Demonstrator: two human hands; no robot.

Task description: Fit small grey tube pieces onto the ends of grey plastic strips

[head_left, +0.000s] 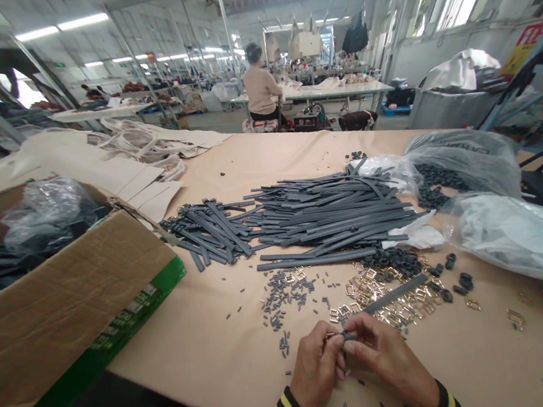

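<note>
My left hand [317,367] and my right hand [386,356] meet near the table's front edge, fingertips pinched around one end of a dark grey strap [398,293]. The strap slants up to the right over a pile of gold-coloured buckles [403,313]. What exactly sits between the fingertips is small and partly hidden. Small grey pieces [283,289] lie scattered beyond my left hand. Farther back is a large heap of grey straps [323,213], with shorter straps [214,228] to its left. Black loops [395,260] lie behind the buckles.
A cardboard box [78,305] with straps and plastic stands at the left. Beige material [88,162] lies behind it. Plastic bags [523,235] occupy the right side of the table [196,355]. A person [262,90] sits farther off at another table.
</note>
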